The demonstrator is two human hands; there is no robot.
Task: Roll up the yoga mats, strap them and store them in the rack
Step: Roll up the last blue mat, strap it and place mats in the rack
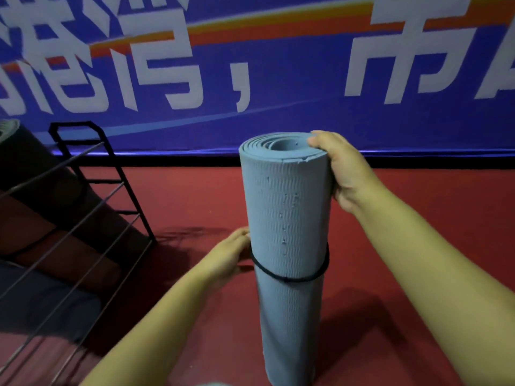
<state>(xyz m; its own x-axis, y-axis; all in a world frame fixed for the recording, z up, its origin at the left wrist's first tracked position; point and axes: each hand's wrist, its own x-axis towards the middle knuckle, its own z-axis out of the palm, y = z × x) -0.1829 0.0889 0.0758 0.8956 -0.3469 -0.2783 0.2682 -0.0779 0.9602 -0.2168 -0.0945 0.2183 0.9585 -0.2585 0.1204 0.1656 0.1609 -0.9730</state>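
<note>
Head view: one rolled blue mat (287, 218) upright on red floor (195, 207), centre.
Strap: one black band (289, 278) around mat.
Right hand (338, 169): grip clamped on mat's top.
Left hand (231, 256): fingers against mat at band; grip unclear.
Rack (92, 190): left, dark mats (41, 174) inside.

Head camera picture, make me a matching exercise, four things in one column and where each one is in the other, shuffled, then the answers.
Things:
1. right hand
2. left hand
3. strap
4. rack

Places:
A. looped round the middle of the upright mat
B. standing on the floor left of the mat
C. gripping the mat's top end
D. at the mat's left side, at strap height

Pairs: 1-C, 2-D, 3-A, 4-B
</note>
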